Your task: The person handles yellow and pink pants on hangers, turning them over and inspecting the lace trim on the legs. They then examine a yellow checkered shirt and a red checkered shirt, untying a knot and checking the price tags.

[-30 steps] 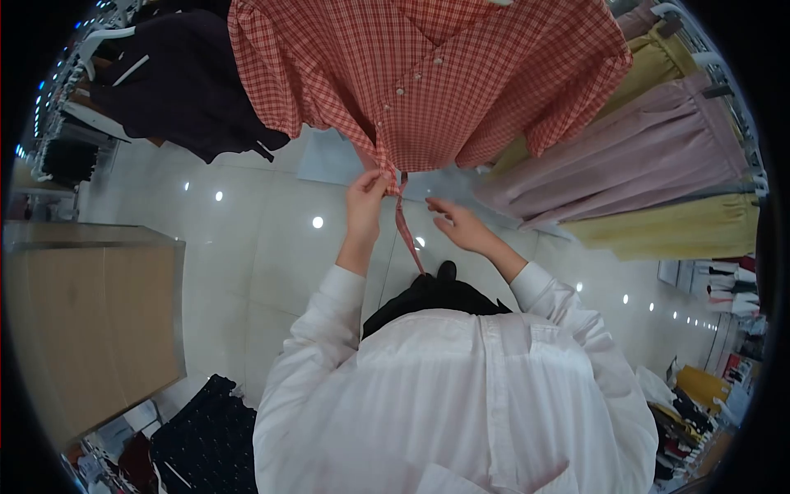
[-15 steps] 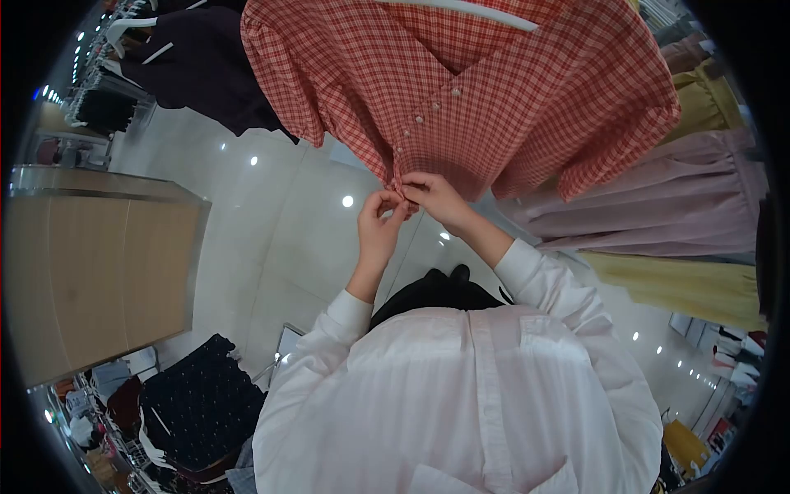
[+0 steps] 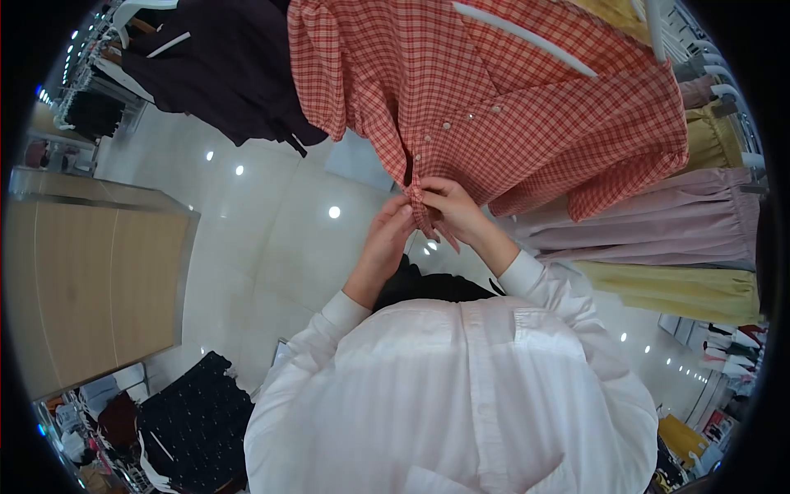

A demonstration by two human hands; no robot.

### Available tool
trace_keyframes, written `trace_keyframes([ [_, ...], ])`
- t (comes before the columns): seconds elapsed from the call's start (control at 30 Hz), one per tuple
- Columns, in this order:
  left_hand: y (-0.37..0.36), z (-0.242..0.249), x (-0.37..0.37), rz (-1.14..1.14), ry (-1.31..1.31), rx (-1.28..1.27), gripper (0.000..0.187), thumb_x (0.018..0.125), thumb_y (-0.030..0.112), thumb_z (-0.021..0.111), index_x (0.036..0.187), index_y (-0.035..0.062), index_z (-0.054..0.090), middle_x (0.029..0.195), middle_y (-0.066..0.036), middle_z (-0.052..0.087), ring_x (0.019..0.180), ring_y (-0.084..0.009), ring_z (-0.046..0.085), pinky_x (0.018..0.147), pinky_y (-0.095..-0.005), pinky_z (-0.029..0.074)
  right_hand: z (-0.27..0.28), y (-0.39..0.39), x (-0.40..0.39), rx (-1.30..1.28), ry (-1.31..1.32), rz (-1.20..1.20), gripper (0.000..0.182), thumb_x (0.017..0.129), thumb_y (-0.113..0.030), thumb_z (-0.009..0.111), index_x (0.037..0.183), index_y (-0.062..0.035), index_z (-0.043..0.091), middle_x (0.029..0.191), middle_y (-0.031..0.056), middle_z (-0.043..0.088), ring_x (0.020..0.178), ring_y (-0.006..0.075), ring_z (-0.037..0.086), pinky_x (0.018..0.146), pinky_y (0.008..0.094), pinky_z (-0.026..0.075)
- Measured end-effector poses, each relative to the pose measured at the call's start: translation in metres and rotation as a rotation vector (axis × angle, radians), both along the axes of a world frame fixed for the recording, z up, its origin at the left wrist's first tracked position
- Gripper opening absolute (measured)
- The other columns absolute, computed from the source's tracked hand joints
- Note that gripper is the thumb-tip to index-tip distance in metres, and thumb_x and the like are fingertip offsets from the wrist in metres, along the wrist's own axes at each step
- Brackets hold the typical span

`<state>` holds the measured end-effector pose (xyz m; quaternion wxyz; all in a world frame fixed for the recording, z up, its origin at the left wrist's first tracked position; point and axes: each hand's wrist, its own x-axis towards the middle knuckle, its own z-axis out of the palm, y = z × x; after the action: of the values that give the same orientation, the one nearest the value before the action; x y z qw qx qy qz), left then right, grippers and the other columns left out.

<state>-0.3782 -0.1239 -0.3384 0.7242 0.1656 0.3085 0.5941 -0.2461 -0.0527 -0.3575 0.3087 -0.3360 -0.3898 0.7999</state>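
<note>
A red and white checked shirt (image 3: pixel 527 132) with small pale buttons hangs on a white hanger (image 3: pixel 527 39) at the top centre. Its front hem is gathered into a knot with short loose ends (image 3: pixel 422 216). My left hand (image 3: pixel 388 239) has its fingers closed on the left side of the knot. From the right, my right hand (image 3: pixel 455 212) pinches the same knot, with fingers bent over it. Parts of the fingertips are hidden in the cloth.
Dark garments (image 3: pixel 226 74) hang at the upper left. Pink (image 3: pixel 650 210) and yellow clothes (image 3: pixel 675 288) hang on the right. A wooden counter (image 3: pixel 107 280) stands at the left, with a dark patterned garment (image 3: pixel 197 424) below it.
The shirt and hanger have shifted right and tilted in view. The knot's loose ends now show below my fingers, and my left hand has moved slightly lower.
</note>
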Motion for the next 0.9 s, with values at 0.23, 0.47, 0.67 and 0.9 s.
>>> trace_keyframes([
  [0.23,0.026,0.0,-0.014,-0.064,0.138,0.047,0.018,0.086,0.013,0.049,0.099,0.0003,0.054,0.082,-0.004,0.058,0.068,-0.0095,0.054,0.063,-0.0207,0.042,0.034,-0.003,-0.005,0.332,-0.086,-0.109,0.023,0.083,-0.008,0.051,0.105,0.0011,0.053,0.092,0.0032,0.054,0.083,0.0103,0.052,0.072,0.0222,0.043],
  [0.47,0.037,0.01,-0.022,-0.16,0.229,-0.03,0.029,0.083,0.014,0.055,0.109,0.0032,0.046,0.071,-0.002,0.054,0.048,-0.0057,0.046,0.04,-0.0187,0.032,0.038,-0.012,-0.006,0.504,-0.262,-0.353,0.026,0.082,-0.01,0.055,0.106,0.0008,0.052,0.094,0.0035,0.052,0.087,0.0095,0.051,0.077,0.0215,0.041],
  [0.67,0.026,0.016,-0.008,-0.131,0.173,0.048,0.036,0.084,0.011,0.053,0.117,0.0042,0.04,0.071,-0.003,0.054,0.047,-0.0062,0.046,0.042,-0.0181,0.037,0.081,-0.013,-0.001,1.019,-0.68,-0.287,0.023,0.079,-0.008,0.058,0.101,0.0012,0.056,0.093,0.0075,0.055,0.086,0.0101,0.053,0.075,0.0243,0.044],
  [0.9,0.026,0.009,-0.012,-0.109,0.24,0.023,0.03,0.084,0.008,0.051,0.113,0.0027,0.046,0.074,-0.003,0.054,0.05,-0.006,0.046,0.044,-0.018,0.04,0.059,-0.003,-0.003,0.662,-0.541,-0.248,0.019,0.08,-0.007,0.057,0.096,0.0027,0.057,0.08,0.0057,0.059,0.075,0.0101,0.057,0.067,0.0224,0.046],
])
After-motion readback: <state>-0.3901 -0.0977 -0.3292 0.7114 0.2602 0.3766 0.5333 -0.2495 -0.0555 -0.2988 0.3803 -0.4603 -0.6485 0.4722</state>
